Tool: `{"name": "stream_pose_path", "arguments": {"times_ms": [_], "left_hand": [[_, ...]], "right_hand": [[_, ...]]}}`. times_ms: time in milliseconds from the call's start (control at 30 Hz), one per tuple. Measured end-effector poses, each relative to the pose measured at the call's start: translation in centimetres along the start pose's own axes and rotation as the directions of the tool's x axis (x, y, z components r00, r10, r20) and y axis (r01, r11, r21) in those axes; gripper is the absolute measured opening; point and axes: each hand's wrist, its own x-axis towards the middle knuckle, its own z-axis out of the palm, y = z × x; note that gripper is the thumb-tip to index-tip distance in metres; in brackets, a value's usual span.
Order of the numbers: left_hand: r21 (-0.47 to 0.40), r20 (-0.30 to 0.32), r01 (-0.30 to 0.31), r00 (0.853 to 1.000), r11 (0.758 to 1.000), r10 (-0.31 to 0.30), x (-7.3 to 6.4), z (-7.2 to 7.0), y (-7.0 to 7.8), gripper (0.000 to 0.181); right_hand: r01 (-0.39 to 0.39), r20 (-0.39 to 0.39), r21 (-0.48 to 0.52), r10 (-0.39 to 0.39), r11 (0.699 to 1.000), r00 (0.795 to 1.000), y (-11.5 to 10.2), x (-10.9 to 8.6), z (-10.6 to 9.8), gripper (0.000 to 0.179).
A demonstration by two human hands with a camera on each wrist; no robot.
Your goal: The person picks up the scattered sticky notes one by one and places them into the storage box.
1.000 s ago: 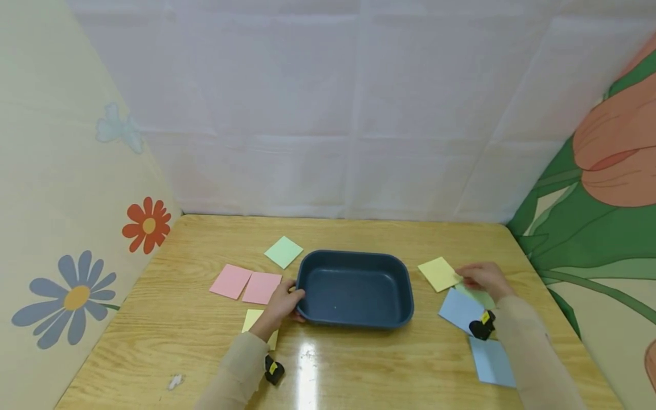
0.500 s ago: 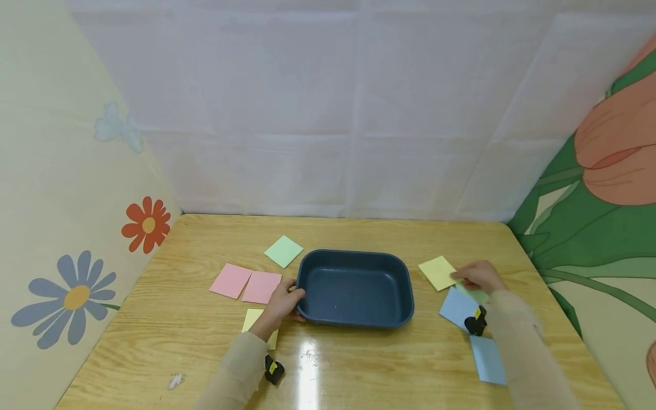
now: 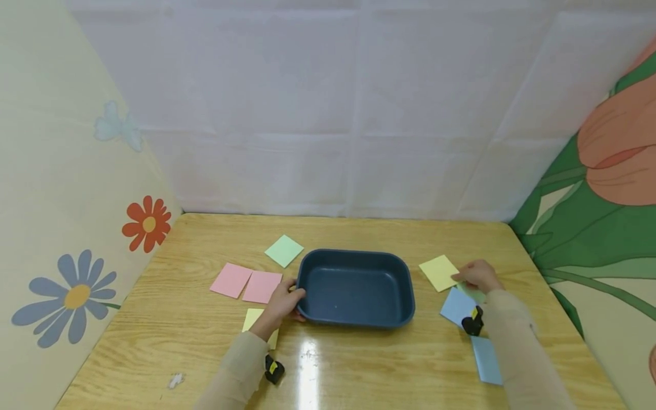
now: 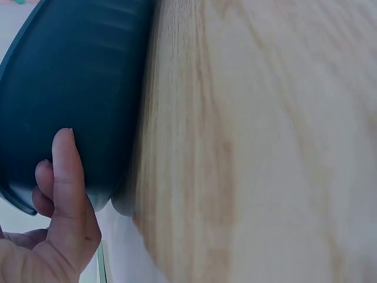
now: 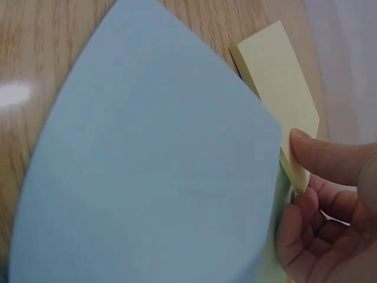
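A dark blue rectangular tub point(image 3: 353, 289) stands mid-table. My left hand point(image 3: 280, 303) grips its left end, thumb at the rim and fingers along the outer wall point(image 4: 65, 71) in the left wrist view. On the right, my right hand point(image 3: 479, 275) pinches the near corner of a yellow sticky-note pad point(image 3: 438, 273), thumb on top and fingers curled at its edge. The pad's thickness shows in the right wrist view. Partly under that hand lies a light green sheet point(image 3: 472, 292). Beside it is a blue sticky note point(image 3: 456, 306), large in the right wrist view.
Left of the tub lie two pink notes point(image 3: 262, 286), a green note point(image 3: 284, 251) and a yellow note point(image 3: 252, 318) partly under my left arm. Another blue note point(image 3: 487, 360) lies by my right forearm. White cloth point(image 3: 328, 114) hangs behind the wooden table point(image 3: 369, 370).
My right hand has shifted slightly left onto the yellow pad's corner, and the forearm has swung left. The left hand and tub stay in place.
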Motion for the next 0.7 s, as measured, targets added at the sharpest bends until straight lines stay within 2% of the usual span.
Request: {"name": "stream_pose_path", "arguments": {"times_ms": [200, 400, 700], "left_hand": [[-0.008, 0.004, -0.002, 1.0, 1.0, 0.002, 0.01, 0.03, 0.09, 0.041], [-0.009, 0.003, 0.002, 1.0, 1.0, -0.002, -0.02, 0.03, 0.13, 0.042], [-0.011, 0.012, -0.001, 1.0, 1.0, 0.001, -0.09, -0.04, 0.04, 0.043]], "right_hand": [[-0.01, -0.013, -0.004, 0.01, 1.0, 1.0, -0.31, -0.32, -0.13, 0.021], [0.011, -0.039, -0.006, -0.011, 1.0, 0.999, -0.15, -0.59, -0.19, 0.032], [0.023, -0.062, 0.058, -0.02, 0.998, 0.998, -0.17, -0.94, -0.06, 0.031]]}}
